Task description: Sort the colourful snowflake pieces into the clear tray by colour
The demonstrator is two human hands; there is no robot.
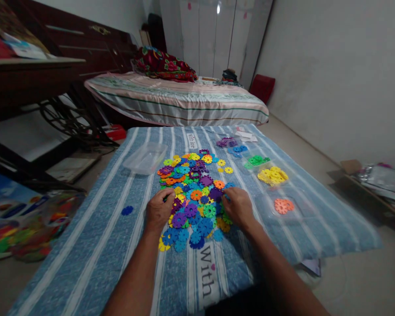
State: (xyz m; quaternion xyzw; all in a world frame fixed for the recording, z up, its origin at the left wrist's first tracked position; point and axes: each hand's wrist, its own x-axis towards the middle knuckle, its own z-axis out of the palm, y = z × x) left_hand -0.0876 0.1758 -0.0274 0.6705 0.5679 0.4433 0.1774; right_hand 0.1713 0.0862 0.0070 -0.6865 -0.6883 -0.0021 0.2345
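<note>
A heap of colourful plastic snowflake discs (193, 193) lies in the middle of a blue striped cloth (101, 237). My left hand (158, 210) rests at the heap's left edge with fingers curled down onto the discs; what it grips is hidden. My right hand (238, 206) sits at the heap's right edge, fingers pinched on a blue disc. To the right lie sorted groups: purple discs (226, 142), blue discs (239, 150), green discs (256, 160), yellow discs (272, 175) and orange discs (283, 205).
An empty clear plastic tub (145, 158) stands left of the heap. One blue disc (127, 210) lies alone on the cloth. A bed (177, 98) stands behind, a dark table (26, 74) at left, a bag of toys (29, 224) on the floor at left.
</note>
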